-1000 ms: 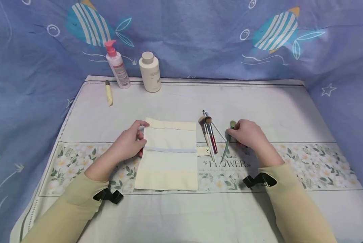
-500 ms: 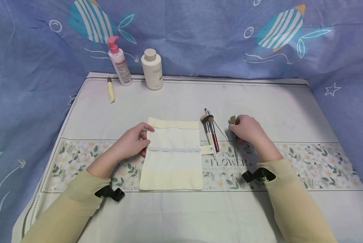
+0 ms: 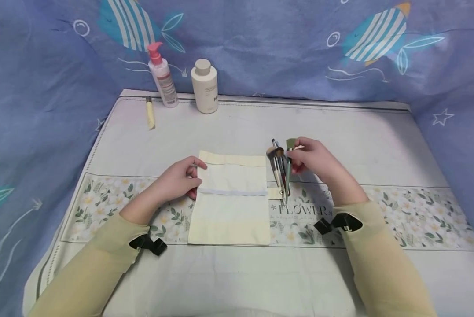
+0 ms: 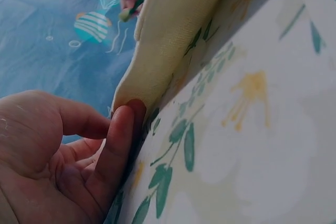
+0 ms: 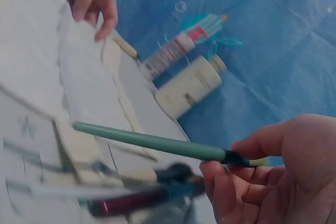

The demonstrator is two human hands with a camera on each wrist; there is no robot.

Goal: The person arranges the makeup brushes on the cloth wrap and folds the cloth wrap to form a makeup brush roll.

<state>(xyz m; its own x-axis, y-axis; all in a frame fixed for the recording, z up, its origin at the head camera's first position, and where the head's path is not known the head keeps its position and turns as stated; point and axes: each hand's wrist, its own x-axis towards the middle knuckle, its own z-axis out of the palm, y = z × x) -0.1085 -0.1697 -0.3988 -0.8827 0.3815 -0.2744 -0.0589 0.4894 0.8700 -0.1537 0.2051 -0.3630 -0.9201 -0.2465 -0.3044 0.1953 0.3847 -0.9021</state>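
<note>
My left hand (image 3: 176, 179) pinches the left edge of a cream fabric brush roll (image 3: 230, 211), which lies unfolded on the table. In the left wrist view its fingers reach around the lifted edge of the cloth (image 4: 152, 61). Between thumb and fingers, my right hand (image 3: 314, 159) holds a green makeup brush (image 5: 152, 141) near its bristle end, the handle tip pointing toward the roll. Below it, several other makeup brushes (image 3: 275, 167) lie in a bunch just right of the roll, partly over its snap tab (image 3: 275, 193). One of them has a dark red handle (image 5: 126, 202).
A pink-topped pump bottle (image 3: 164, 83) and a white capped bottle (image 3: 205, 90) stand at the back left. Beside them lies a small yellow tube (image 3: 150, 115). A blue fish-print curtain (image 3: 276, 48) hangs behind the table (image 3: 339, 132).
My right hand has lifted the green brush and carried it left, over the other brushes. The left hand keeps its grip on the roll's edge. The whole head view has shifted slightly.
</note>
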